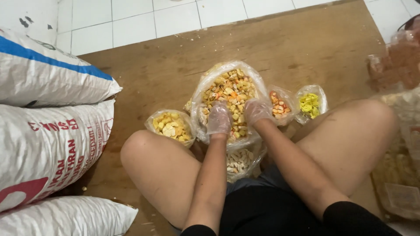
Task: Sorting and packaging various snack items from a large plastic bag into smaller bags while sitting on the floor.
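I sit cross-legged on a brown board (pixel 306 48) laid on the floor. A large clear plastic bag (pixel 205 81) of mixed yellow and orange crackers stands open in front of me. My left hand (pixel 218 118), in a thin clear plastic glove, rests in the crackers at the bag's near side, fingers curled down into them. My right hand (pixel 256 110), gloved the same way, is beside it in the same bag. Whether either hand grips crackers is hidden by the fingers.
Smaller open bags surround the big one: pale yellow chips (pixel 170 126) at left, orange pieces (pixel 278 106) and bright yellow rings (pixel 310 104) at right, pale pieces (pixel 239 161) between my knees. Woven white sacks (pixel 48 144) are stacked at left. Packed snack bags (pixel 400 170) lie at right.
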